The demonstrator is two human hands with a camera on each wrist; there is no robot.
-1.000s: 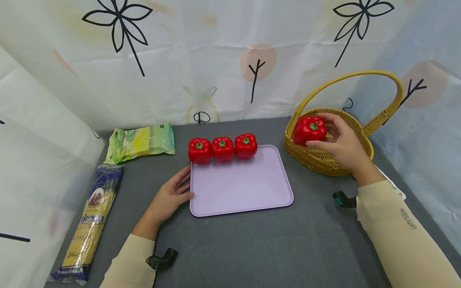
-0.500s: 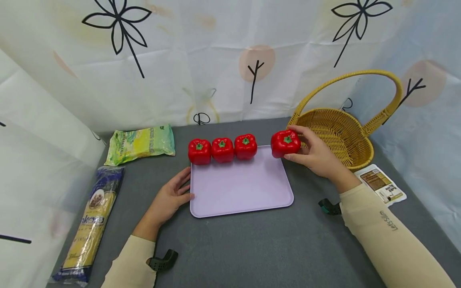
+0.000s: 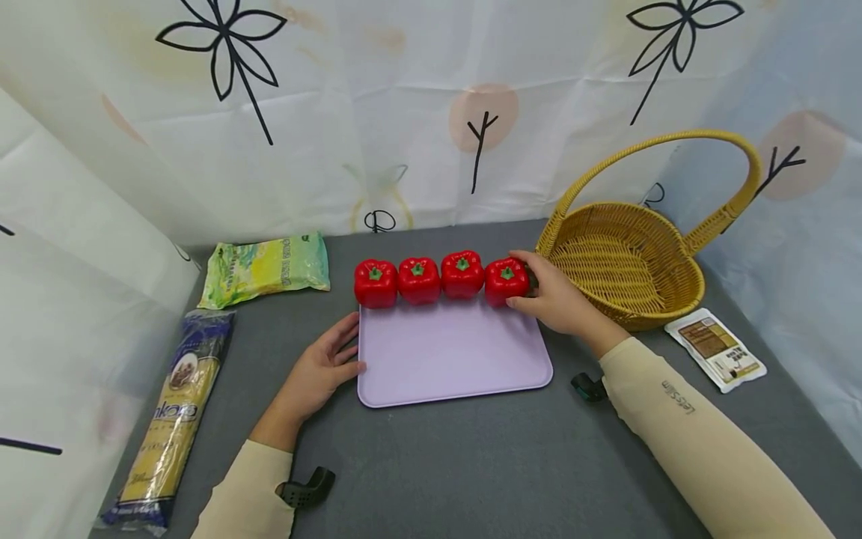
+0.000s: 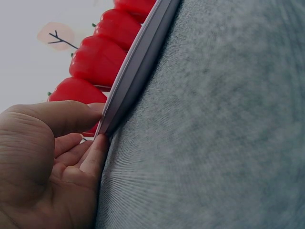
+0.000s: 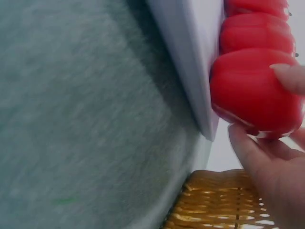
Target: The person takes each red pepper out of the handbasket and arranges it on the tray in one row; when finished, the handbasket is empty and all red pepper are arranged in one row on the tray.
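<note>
In the head view, a row of several red bell peppers (image 3: pixel 420 281) with green stems stands along the far edge of a lilac tray (image 3: pixel 451 359). My right hand (image 3: pixel 559 296) grips the rightmost bell pepper (image 3: pixel 505 283) between thumb and fingers, at the tray's far right corner. The right wrist view shows this bell pepper (image 5: pixel 252 90) beside its neighbours, a finger curled against its near end. My left hand (image 3: pixel 326 363) rests at the tray's left side, fingers fairly straight. Thumb and a fingertip touch the tray rim (image 4: pixel 128 71) in the left wrist view.
A yellow wicker basket (image 3: pixel 619 262) with a tall handle stands at the back right. In front of it lies a white and brown packet (image 3: pixel 717 350). At left are a green and yellow packet (image 3: pixel 266 271) and a long pasta packet (image 3: pixel 171 419).
My right hand has carried the bell pepper left from over the basket to the row's right end on the tray. The left hand has stayed at the tray edge.
</note>
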